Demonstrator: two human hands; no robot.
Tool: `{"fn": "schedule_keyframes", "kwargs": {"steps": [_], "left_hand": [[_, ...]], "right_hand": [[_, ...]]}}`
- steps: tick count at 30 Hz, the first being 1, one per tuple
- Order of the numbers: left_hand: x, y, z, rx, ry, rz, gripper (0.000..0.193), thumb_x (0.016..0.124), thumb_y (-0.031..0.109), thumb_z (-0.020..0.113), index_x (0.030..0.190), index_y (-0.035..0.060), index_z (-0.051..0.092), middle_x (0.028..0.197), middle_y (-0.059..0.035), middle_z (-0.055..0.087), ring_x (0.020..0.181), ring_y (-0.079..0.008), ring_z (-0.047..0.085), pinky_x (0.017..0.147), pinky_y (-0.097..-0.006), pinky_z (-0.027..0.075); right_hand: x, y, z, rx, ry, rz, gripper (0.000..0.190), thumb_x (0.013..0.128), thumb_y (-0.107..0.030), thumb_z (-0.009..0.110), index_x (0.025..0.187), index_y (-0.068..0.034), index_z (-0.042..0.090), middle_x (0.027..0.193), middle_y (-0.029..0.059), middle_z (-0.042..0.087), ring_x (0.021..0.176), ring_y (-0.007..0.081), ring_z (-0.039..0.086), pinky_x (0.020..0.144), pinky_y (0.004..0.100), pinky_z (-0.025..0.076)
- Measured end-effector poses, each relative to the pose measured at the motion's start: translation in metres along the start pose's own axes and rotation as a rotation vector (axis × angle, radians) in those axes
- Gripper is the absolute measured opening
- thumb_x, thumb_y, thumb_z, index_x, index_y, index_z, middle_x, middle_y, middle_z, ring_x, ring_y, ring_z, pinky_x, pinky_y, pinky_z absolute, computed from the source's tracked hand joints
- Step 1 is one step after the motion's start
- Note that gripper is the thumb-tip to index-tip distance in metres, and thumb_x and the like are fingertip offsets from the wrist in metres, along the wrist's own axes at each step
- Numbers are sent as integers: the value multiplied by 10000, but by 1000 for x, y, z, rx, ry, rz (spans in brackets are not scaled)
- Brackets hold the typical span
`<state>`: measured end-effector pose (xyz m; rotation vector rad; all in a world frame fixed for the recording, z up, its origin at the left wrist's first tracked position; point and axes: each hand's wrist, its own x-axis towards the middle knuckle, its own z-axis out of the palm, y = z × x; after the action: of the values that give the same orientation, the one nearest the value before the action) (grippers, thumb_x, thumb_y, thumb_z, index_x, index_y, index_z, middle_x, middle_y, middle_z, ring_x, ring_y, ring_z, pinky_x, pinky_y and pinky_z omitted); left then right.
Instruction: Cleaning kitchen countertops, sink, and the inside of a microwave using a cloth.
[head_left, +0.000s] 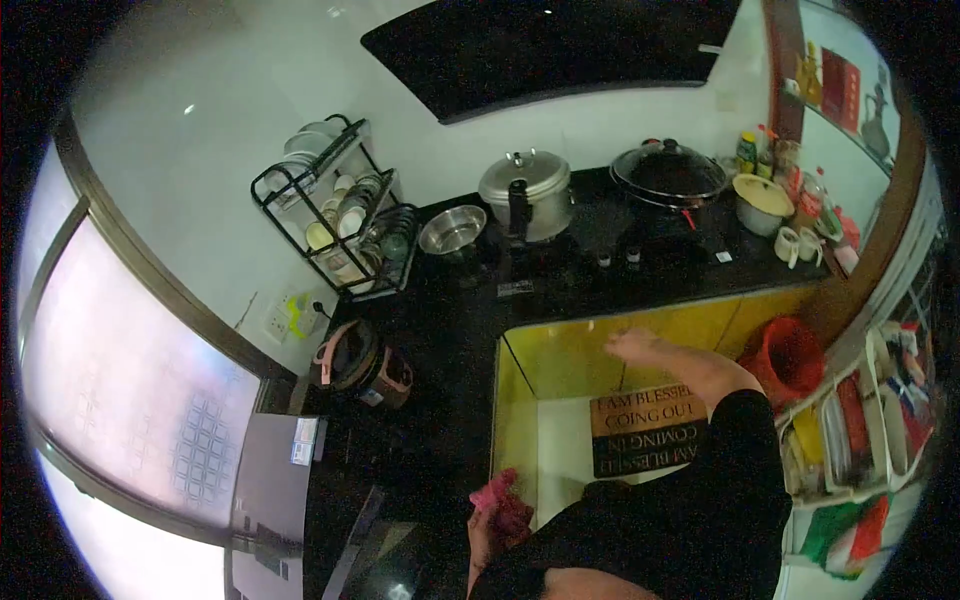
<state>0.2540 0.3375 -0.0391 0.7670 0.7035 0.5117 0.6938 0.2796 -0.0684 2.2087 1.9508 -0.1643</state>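
Note:
My left hand (482, 531) is low in the view, gripping a crumpled pink cloth (504, 504) beside the edge of the black countertop (442, 375). Part of that hand is hidden by the cloth and my black sleeve. My right arm reaches forward, and my right hand (636, 346) is in front of the glossy yellow cabinet doors (574, 360), below the counter's front edge. Nothing shows in its slightly blurred fingers. Whether it touches a door I cannot tell. A doormat with printed writing (645, 431) lies on the floor below that arm.
On the counter stand a pressure cooker (529, 199), a steel basin (453, 229), a lidded pan (667, 176), a rice cooker (367, 367) and a dish rack (337, 210). To the right are a red bucket (787, 360) and a loaded storage rack (855, 427). A range hood (555, 52) hangs above.

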Motion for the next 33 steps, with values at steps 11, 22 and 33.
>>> {"fn": "schedule_keyframes", "kwargs": {"steps": [11, 22, 33], "left_hand": [[65, -5, 94, -97, 327, 228, 442, 831, 255, 575, 1170, -13, 485, 644, -13, 492, 543, -111, 451, 481, -242, 349], [107, -30, 142, -257, 368, 143, 534, 784, 385, 596, 1149, 5, 510, 651, -49, 498, 553, -175, 461, 569, -313, 424], [100, -40, 157, -351, 480, 142, 498, 777, 378, 607, 1114, 19, 528, 555, -47, 469, 523, -185, 452, 576, -338, 420]], "right_hand": [[107, 174, -33, -205, 222, 22, 257, 840, -83, 488, 1093, -44, 510, 1103, 122, 475, 1023, 271, 499, 810, 368, 476], [170, 247, 9, -306, 332, -490, 166, 800, -152, 456, 912, -80, 553, 909, 79, 553, 875, 251, 568, 728, 362, 504], [159, 236, -24, -270, 96, -458, 136, 820, -77, 448, 935, -37, 509, 949, 89, 517, 961, 249, 526, 830, 354, 454]]}}
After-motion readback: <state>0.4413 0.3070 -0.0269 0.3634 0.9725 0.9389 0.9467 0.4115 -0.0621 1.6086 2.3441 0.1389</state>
